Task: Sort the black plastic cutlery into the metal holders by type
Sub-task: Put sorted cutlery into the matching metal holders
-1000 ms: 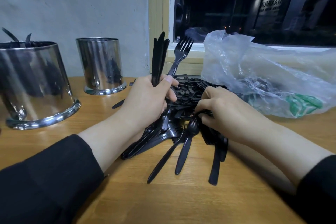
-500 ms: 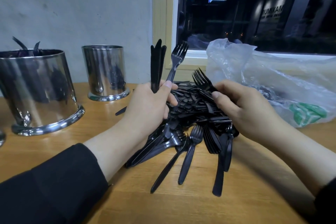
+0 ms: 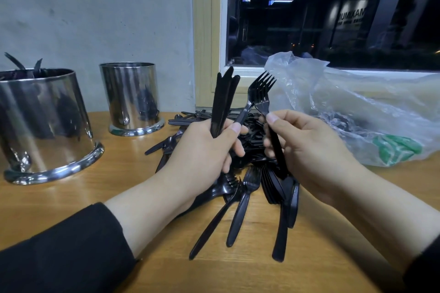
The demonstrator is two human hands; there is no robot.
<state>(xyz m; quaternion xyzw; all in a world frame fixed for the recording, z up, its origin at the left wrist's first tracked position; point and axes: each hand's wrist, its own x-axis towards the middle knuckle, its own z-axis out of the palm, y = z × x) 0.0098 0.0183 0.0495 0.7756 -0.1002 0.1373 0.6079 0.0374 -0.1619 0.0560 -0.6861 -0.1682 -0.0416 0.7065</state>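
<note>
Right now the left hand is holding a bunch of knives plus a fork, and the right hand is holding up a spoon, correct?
Not quite. The head view shows the right hand pinching a fork, not a spoon. The left hand does grip the knives plus a second fork.

Your knives (image 3: pixel 223 102) upright in bunch, two forks (image 3: pixel 258 93) raised beside them; cutlery heap (image 3: pixel 247 181) on tabletop; two shiny holders (image 3: pixel 129 100) stand left.

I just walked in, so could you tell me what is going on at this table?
A person is sorting black plastic cutlery. The left hand grips a bundle of knives plus a fork; the right hand pinches another fork lifted from the pile. Two metal holders stand on the left.
</note>
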